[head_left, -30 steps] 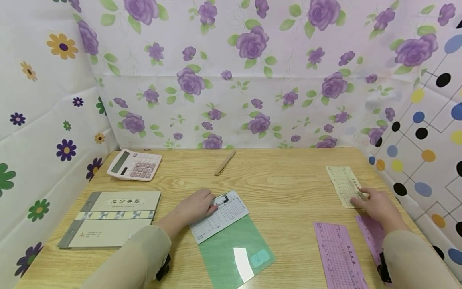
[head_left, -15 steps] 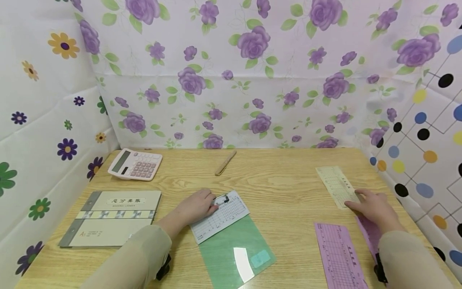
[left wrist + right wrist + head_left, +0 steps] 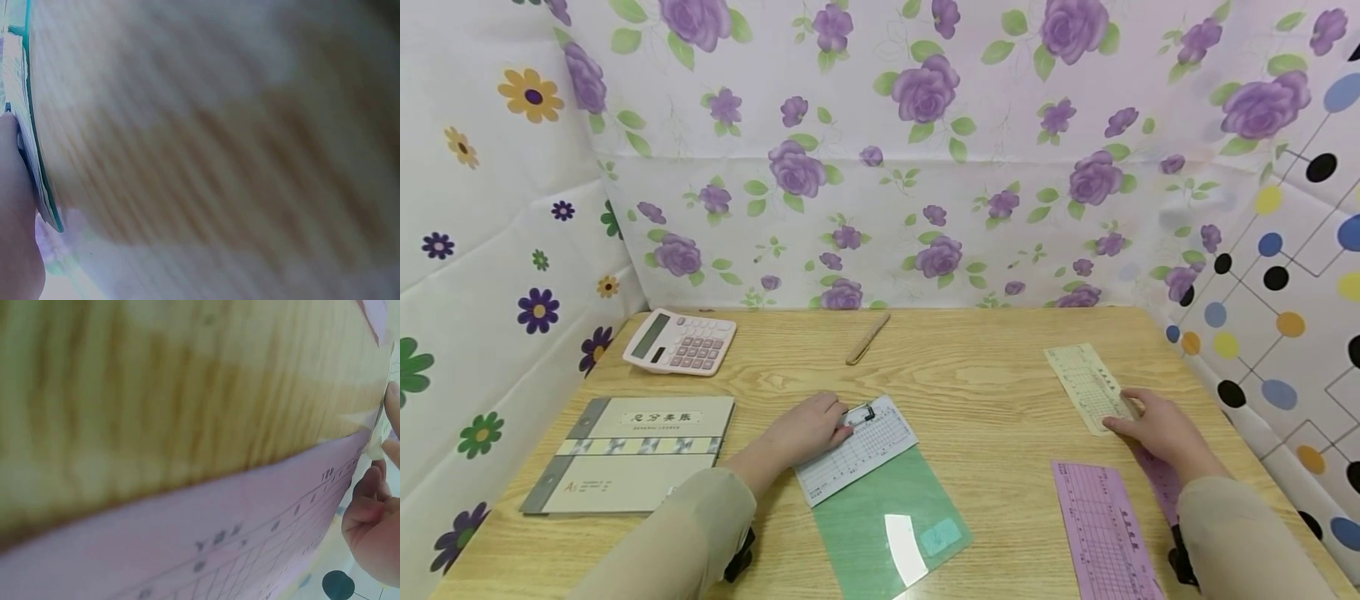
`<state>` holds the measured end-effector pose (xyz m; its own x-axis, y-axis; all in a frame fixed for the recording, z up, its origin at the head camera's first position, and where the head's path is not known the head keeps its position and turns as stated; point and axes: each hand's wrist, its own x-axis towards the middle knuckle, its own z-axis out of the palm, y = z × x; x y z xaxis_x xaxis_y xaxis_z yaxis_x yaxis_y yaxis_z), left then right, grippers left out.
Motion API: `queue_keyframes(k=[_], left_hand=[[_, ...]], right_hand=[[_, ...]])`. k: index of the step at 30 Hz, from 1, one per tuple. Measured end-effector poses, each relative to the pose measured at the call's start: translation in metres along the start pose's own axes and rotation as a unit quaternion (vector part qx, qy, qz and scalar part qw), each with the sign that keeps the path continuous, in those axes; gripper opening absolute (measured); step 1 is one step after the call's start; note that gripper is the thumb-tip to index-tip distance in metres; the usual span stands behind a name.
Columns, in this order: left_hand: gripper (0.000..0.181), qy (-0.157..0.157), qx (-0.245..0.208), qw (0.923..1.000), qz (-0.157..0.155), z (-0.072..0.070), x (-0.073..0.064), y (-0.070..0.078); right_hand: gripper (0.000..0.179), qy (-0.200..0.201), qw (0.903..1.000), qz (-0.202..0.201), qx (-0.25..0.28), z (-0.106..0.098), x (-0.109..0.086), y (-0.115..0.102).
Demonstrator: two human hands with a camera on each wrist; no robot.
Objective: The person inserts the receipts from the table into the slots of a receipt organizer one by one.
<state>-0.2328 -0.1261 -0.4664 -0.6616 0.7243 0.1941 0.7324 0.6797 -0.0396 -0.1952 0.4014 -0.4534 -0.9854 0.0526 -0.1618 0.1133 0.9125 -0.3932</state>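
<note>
In the head view my left hand [image 3: 811,427] grips the clip end of a green see-through clipboard [image 3: 880,521], thumb and fingertips at the metal clip [image 3: 859,414]. White printed forms [image 3: 853,457] lie under that clip; the left wrist view shows them as a stack with curled edges. Over at the right, my right hand [image 3: 1159,425] pinches the near edge of a pale yellow printed slip [image 3: 1084,385] between thumb and fingers. Close below that hand, one pink form [image 3: 1105,529] lies flat, and another pink form [image 3: 1157,483] is partly hidden under the forearm.
A pink calculator [image 3: 681,343] sits at the back left, with a cream and grey ledger book [image 3: 640,467] in front of it. One tan pen [image 3: 868,338] lies at the back middle of the wooden table [image 3: 970,367]. Patterned cloth walls enclose three sides.
My right hand has slid the yellow slip leftward across the table, exposing more of the pink form beneath the hand. My left hand and the clipboard have stayed in place.
</note>
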Motion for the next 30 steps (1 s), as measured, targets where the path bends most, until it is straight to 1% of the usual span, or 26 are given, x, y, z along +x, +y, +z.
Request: queue_keyframes(k=[6,15,19,27,30], left_hand=[[0.028,-0.002,-0.001,1.0,-0.002,-0.0004,0.0001,-0.0003],[0.028,-0.006,-0.002,1.0,-0.002,0.0002,0.0006,-0.0009],[0.028,-0.007,-0.003,1.0,-0.005,-0.001,0.0006,-0.0002],[0.028,-0.016,-0.007,0.9998,-0.012,-0.0015,0.0006,0.0006],[0.028,-0.017,-0.011,0.9997,-0.014,-0.0017,0.0003,0.0007]], right_hand=[[0.086,0.003,0.9998,-0.015,0.014,0.0018,0.0014,-0.0064],[0.079,0.01,0.9996,-0.016,0.02,0.0019,0.0006,-0.0097],[0.078,0.01,0.9997,-0.01,0.02,0.0022,0.0005,-0.0096],[0.084,-0.012,0.9996,0.024,0.013,0.0005,0.002,-0.01],[0.083,-0.016,0.9995,0.026,0.012,0.0008,0.0035,-0.0106]])
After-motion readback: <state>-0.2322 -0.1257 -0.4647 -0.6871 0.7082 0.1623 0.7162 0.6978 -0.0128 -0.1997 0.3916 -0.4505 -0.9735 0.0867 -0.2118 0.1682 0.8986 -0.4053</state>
